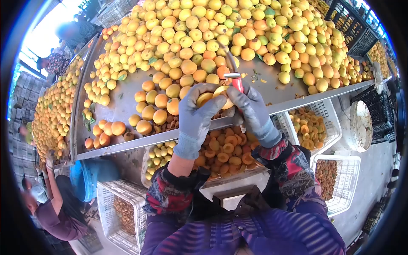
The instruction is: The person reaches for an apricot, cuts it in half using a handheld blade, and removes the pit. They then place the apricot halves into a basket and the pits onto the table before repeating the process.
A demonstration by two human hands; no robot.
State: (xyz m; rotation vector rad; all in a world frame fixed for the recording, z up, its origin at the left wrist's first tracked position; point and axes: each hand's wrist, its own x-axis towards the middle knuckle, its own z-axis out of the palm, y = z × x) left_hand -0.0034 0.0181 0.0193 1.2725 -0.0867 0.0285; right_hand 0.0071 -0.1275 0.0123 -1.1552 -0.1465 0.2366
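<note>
Both my hands wear grey gloves and meet over the front rim of a metal table (pixel 123 102). My left hand (pixel 195 117) grips a yellow-orange apricot (pixel 205 97) between fingers and thumb. My right hand (pixel 251 111) holds a small red-handled knife (pixel 235 78), its blade pointing up and away, and also touches an apricot half (pixel 224 94). A big heap of apricots (pixel 212 34) covers the table beyond my hands. Below my wrists a white crate (pixel 278 121) is filled with cut apricot halves (pixel 227 148).
More white crates stand around: one with halves (pixel 308 125) at right, one with pits (pixel 325 172), one at lower left (pixel 123 212). A white bucket (pixel 361 125) stands right. A person in a blue cap (pixel 91 176) works at left beside another table of apricots (pixel 49 110). Black crates (pixel 352 25) stack far right.
</note>
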